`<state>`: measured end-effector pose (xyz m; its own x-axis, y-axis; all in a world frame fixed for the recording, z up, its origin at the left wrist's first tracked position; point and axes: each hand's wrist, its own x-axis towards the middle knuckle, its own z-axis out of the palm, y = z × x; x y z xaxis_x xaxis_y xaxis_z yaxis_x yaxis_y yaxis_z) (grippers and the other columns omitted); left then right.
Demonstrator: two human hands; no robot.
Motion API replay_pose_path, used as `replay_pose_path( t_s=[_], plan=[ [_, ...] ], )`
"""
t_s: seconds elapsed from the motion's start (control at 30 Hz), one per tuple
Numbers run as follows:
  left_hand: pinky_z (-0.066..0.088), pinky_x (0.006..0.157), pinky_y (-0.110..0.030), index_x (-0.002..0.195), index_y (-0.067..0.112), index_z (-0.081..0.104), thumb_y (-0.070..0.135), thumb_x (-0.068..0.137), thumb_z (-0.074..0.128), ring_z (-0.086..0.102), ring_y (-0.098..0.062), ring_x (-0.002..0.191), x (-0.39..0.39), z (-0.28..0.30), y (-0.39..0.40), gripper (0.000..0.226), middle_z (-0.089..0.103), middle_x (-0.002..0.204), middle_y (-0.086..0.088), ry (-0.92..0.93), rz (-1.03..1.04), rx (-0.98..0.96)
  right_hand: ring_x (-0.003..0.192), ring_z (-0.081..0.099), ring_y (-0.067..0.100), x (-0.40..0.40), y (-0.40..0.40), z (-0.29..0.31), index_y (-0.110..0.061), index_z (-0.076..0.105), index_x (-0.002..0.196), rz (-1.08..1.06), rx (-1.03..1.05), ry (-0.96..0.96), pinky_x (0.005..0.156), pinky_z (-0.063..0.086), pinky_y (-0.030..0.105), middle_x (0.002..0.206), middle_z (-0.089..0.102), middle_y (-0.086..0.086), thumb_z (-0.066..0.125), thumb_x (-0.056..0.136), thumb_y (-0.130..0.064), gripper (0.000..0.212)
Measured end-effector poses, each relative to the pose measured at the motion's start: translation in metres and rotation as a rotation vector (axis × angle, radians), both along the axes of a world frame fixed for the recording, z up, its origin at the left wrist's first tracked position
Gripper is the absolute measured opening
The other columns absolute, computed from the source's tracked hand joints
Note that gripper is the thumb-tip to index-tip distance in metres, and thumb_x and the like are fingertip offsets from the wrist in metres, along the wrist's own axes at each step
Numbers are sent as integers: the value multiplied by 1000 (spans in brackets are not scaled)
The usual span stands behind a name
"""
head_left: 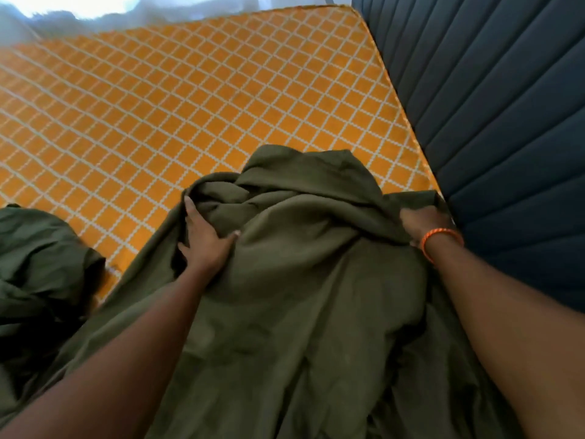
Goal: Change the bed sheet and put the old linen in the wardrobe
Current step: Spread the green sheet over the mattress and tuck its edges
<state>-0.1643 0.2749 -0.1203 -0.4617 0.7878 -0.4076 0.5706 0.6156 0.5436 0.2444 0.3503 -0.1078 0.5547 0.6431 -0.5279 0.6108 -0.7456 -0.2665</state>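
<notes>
An olive-green bed sheet (304, 280) lies bunched over the near part of a bare mattress (177, 115), which is orange with a white lattice pattern. My left hand (205, 239) grips a fold at the sheet's left side, thumb spread across the cloth. My right hand (424, 223), an orange band at its wrist, holds the sheet's edge by the mattress's right side next to the headboard. Its fingers are hidden in the cloth. Another heap of the same green cloth (41, 267) lies at the left.
A dark blue padded headboard (506, 122) with stitched ribs runs along the right of the mattress. Pale, blurred white cloth (95, 7) lies beyond the mattress's far edge.
</notes>
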Motion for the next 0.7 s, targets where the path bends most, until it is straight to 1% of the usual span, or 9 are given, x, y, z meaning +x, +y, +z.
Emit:
replay_pose_path(
  t_s=[0.13, 0.23, 0.3, 0.37, 0.43, 0.47, 0.53, 0.63, 0.7],
  plan=[
    [2, 119, -74, 165, 45, -7, 75, 72, 79, -5, -21, 162, 11, -51, -45, 130, -11, 176, 8, 204, -312, -139, 111, 64, 47, -40, -29, -7, -4, 65, 119, 209, 204, -345, 93, 50, 50, 121, 66, 27, 49, 97, -29, 37],
    [33, 112, -62, 150, 39, 44, 77, 91, 50, 46, -27, 143, 10, -46, -33, 71, 47, 156, 0, 267, -80, 164, 96, 65, 46, -76, -11, -11, -10, 64, 104, 331, 548, -209, 76, 49, 48, 106, 69, 24, 41, 95, -24, 28],
    [45, 100, -53, 148, 34, 45, 59, 103, 43, 60, -35, 123, 6, -34, -11, 52, 57, 142, -5, 252, 139, 296, 97, 65, 42, -107, 11, -17, -15, 66, 108, 489, 634, -50, 77, 48, 45, 102, 71, 20, 46, 96, -30, 28],
    [47, 98, -53, 162, 31, 23, 44, 106, 52, 61, -42, 120, -6, -33, 11, 64, 58, 142, -14, 294, 256, 218, 110, 64, 39, -139, 35, -19, -32, 55, 140, 591, 523, 131, 88, 52, 43, 117, 69, 16, 56, 96, -39, 44],
    [52, 95, -51, 162, 30, 14, 39, 98, 68, 69, -43, 109, -24, -42, 24, 84, 69, 124, -18, 240, 379, 43, 122, 59, 39, -167, 57, -21, -41, 20, 161, 643, 303, 201, 100, 50, 47, 138, 59, 16, 65, 95, -45, 79],
    [58, 91, -48, 155, 31, 27, 37, 94, 72, 74, -38, 93, -34, -45, 27, 75, 73, 109, -16, 172, 417, -9, 126, 57, 40, -177, 68, -26, -37, 13, 163, 691, 197, 161, 102, 49, 48, 143, 56, 16, 68, 95, -47, 88],
    [65, 70, -46, 121, 30, 50, 27, 95, 66, 73, -26, 57, -47, -45, 31, 30, 74, 77, -8, 72, 412, -10, 124, 58, 39, -184, 81, -32, -22, 34, 158, 801, -2, 82, 100, 51, 44, 144, 57, 17, 70, 96, -43, 74],
    [59, 46, -36, 110, 22, 56, 11, 100, 43, 68, -22, 42, -60, -24, 53, 20, 70, 63, -10, -35, 492, 62, 64, 68, 24, -186, 103, -24, -8, 60, 126, 798, -154, 234, 49, 50, 25, 92, 74, 16, 58, 106, -27, 28],
    [62, 51, -42, 119, 25, 52, 12, 96, 29, 71, -28, 47, -76, -6, 80, 35, 72, 63, -12, -43, 481, 125, 36, 58, 16, -179, 132, -10, -4, 62, 104, 642, -106, 346, 35, 37, 16, 60, 71, 10, 49, 109, -27, 26]
  ],
)
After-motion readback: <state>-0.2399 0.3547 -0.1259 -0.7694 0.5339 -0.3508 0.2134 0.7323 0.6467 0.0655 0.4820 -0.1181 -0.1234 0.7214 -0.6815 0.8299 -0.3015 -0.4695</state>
